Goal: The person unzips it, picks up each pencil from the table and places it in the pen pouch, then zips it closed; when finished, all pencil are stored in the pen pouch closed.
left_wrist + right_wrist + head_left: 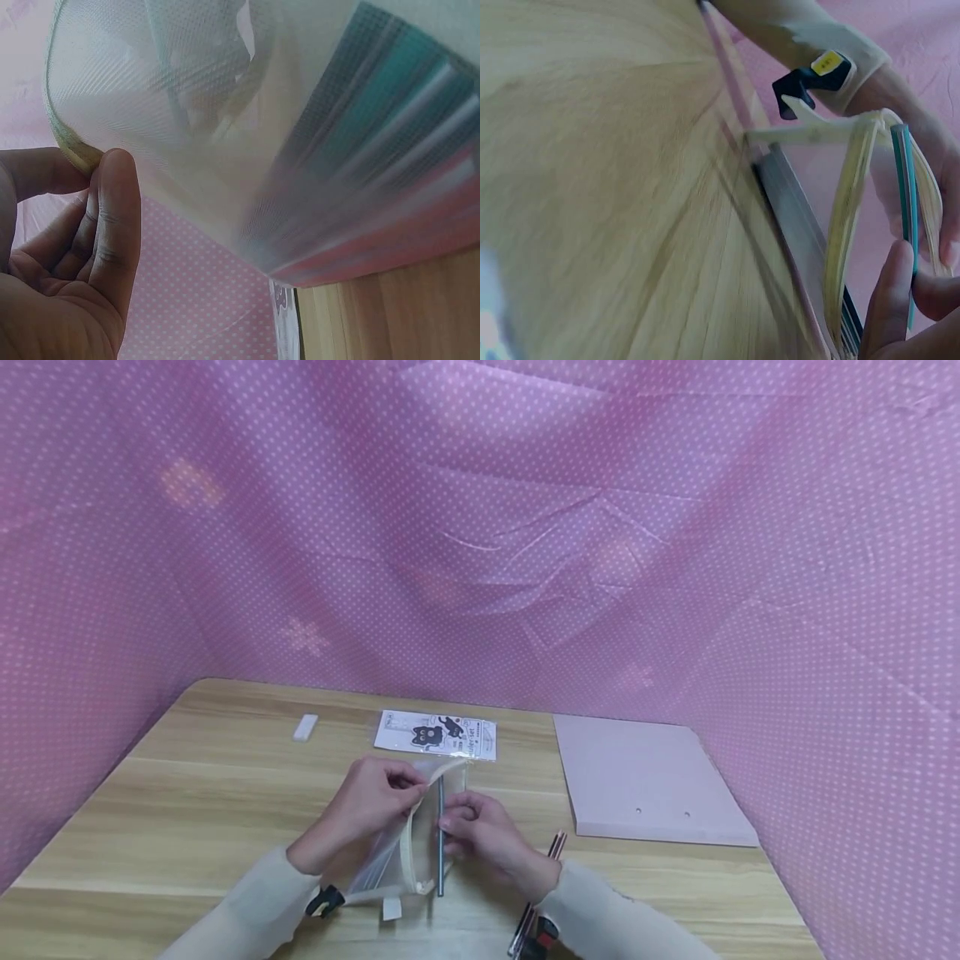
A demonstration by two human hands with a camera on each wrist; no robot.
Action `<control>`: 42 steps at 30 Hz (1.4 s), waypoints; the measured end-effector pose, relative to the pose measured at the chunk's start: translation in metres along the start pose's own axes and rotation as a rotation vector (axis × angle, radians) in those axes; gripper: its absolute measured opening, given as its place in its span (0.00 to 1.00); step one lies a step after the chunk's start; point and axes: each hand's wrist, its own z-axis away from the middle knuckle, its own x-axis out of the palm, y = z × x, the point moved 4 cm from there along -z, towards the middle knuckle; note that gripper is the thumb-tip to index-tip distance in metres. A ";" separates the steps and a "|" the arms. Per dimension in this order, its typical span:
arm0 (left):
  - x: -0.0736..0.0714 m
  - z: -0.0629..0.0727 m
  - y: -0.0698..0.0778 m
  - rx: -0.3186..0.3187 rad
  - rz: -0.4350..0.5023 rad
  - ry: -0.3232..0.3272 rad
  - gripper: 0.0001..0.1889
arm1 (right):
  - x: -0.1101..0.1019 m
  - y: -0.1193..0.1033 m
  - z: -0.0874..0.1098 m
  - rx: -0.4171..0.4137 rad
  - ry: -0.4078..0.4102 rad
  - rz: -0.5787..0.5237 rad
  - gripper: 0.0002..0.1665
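Note:
In the head view my left hand [371, 802] pinches the rim of a see-through mesh zip pouch [384, 853], which stands open. The left wrist view shows the thumb and finger [118, 202] on the pouch's pale edge, with teal and pink pencils [390, 112] blurred behind the mesh. Between its thumb and fingers my right hand [487, 835] holds a slim teal striped pencil [441, 843], at the pouch's mouth. The right wrist view has this pencil [905, 180] upright beside the pale zip edging [847, 225]. Its far end is partly hidden by the fingers.
Several dark red and black pencils [557, 845] lie under and beside the right wrist. Behind the pouch is a packaged ruler set [438, 734] with black cat drawings. A white eraser-like block [305, 727] lies back left, a pale pink flat box or folder [652, 781] on the right.

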 end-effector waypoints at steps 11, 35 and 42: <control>0.003 0.001 0.001 -0.009 0.037 -0.018 0.05 | 0.013 0.003 -0.007 -0.044 0.102 -0.017 0.22; 0.001 0.001 -0.001 -0.082 0.031 -0.003 0.05 | 0.004 0.002 -0.005 -0.058 0.139 -0.130 0.23; 0.003 0.001 -0.002 -0.076 0.036 -0.002 0.04 | 0.003 0.000 -0.004 -0.055 0.035 -0.129 0.25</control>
